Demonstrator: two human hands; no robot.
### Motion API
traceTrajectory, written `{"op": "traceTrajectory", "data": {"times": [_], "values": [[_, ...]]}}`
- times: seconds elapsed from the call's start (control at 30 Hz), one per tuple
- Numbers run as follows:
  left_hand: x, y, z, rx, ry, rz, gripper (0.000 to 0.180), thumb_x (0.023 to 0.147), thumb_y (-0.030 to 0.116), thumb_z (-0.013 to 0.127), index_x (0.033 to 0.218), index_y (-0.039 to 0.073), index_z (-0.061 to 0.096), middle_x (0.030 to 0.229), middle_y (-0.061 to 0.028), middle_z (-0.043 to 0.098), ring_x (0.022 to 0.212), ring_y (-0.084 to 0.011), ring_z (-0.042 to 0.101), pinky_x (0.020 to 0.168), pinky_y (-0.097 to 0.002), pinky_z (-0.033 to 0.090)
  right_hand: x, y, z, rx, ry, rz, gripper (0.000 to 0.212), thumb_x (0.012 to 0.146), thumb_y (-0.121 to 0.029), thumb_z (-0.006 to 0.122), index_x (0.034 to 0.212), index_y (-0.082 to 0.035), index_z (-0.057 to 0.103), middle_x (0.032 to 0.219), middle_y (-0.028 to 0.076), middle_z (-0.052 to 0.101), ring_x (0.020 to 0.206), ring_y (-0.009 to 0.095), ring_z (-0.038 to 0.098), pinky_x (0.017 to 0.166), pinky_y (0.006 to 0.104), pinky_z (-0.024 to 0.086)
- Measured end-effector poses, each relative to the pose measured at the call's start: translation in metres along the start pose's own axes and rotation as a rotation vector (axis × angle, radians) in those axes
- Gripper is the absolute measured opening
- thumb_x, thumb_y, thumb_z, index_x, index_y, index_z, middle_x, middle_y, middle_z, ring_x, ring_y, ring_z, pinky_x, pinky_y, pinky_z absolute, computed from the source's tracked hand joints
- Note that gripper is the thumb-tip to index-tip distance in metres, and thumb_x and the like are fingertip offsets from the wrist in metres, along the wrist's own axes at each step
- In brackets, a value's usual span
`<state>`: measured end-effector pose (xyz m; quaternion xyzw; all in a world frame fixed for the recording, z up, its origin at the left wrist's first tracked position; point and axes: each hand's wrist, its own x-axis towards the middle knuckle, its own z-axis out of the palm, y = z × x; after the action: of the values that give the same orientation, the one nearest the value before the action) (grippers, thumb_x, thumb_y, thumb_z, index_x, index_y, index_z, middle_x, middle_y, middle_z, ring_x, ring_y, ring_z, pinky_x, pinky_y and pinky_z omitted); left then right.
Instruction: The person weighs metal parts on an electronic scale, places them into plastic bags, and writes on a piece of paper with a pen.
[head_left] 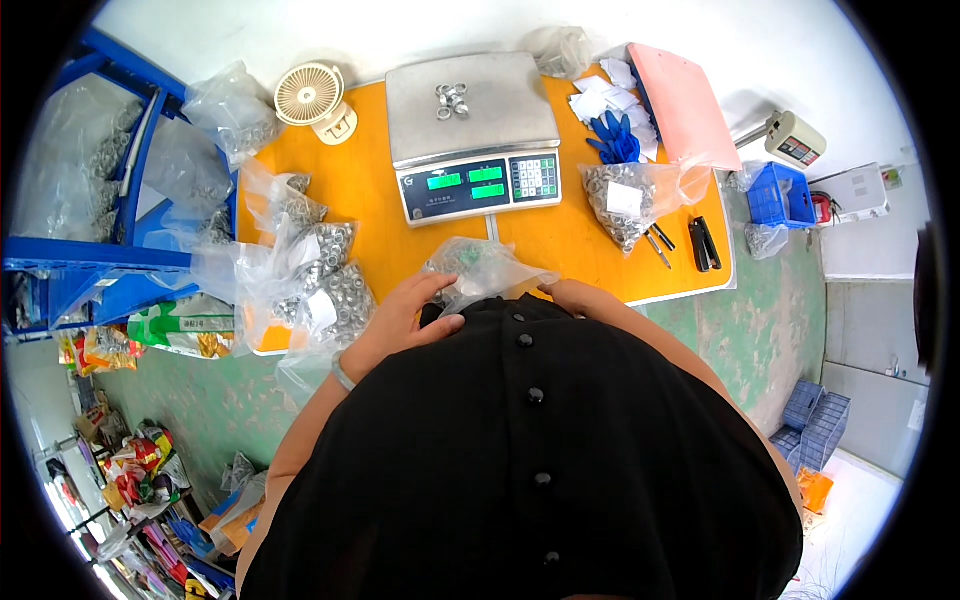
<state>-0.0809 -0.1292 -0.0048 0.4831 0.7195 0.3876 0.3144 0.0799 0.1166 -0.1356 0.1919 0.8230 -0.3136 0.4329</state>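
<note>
A clear plastic bag [478, 276] lies at the table's front edge, close against my black shirt; something greenish shows through it. My left hand [405, 312] is at the bag's left side, fingers stretched toward it and thumb apart. At the bag's right corner, my right hand [582, 298] pinches the plastic; its fingertips are partly hidden. Beyond the bag stands a digital counting scale [480, 190] with lit green displays. Several metal rings [452, 101] lie in a small group on its steel pan.
Bags of metal rings [345, 300] crowd the table's left side, beside a blue rack [128, 190]. A small fan [310, 100] stands behind. On the right are another filled bag [618, 205], blue gloves [614, 138], a black stapler [705, 245] and a pink folder [685, 105].
</note>
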Motion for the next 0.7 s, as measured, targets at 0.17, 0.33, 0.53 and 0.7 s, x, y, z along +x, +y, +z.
{"op": "traceTrajectory", "data": {"times": [0.17, 0.33, 0.53, 0.7], "values": [[0.004, 0.000, 0.002, 0.036, 0.000, -0.012, 0.056, 0.075, 0.035, 0.064, 0.117, 0.002, 0.049, 0.104, -0.0175, 0.055, 0.095, -0.0295, 0.054, 0.082, -0.0351, 0.043, 0.001, -0.001, 0.000, 0.084, -0.008, 0.042, 0.046, 0.086, -0.015, 0.043, 0.132, -0.013, 0.037, 0.122, 0.019, 0.048, 0.112, 0.033, 0.047, 0.091, 0.0376, 0.039], [0.014, 0.006, -0.001, 0.242, -0.078, -0.115, 0.041, 0.076, 0.032, 0.062, 0.106, 0.003, 0.055, 0.087, -0.0139, 0.059, 0.081, -0.0286, 0.057, 0.069, -0.0370, 0.045, -0.019, 0.004, -0.006, -0.126, 0.168, -0.067, 0.036, 0.084, -0.019, 0.048, 0.119, -0.010, 0.051, 0.111, 0.018, 0.056, 0.103, 0.033, 0.052, 0.086, 0.0374, 0.042], [0.014, -0.002, 0.007, 0.304, 0.037, -0.247, 0.020, 0.083, 0.022, 0.050, 0.082, 0.003, 0.056, 0.076, -0.0178, 0.057, 0.074, -0.0367, 0.055, 0.062, -0.0419, 0.043, -0.115, -0.039, -0.055, 0.329, 0.523, -0.380, 0.017, 0.081, -0.017, 0.055, 0.085, -0.002, 0.060, 0.083, 0.013, 0.063, 0.077, 0.027, 0.060, 0.068, 0.0353, 0.047], [0.020, -0.011, 0.015, 0.155, 0.307, -0.140, 0.017, 0.084, 0.018, 0.051, 0.079, 0.002, 0.053, 0.072, -0.0188, 0.055, 0.068, -0.0366, 0.054, 0.058, -0.0388, 0.041, -0.140, -0.103, -0.074, 0.398, 0.165, -0.873, 0.018, 0.083, -0.013, 0.051, 0.094, -0.001, 0.058, 0.089, 0.013, 0.062, 0.083, 0.026, 0.059, 0.075, 0.0341, 0.046]]}}
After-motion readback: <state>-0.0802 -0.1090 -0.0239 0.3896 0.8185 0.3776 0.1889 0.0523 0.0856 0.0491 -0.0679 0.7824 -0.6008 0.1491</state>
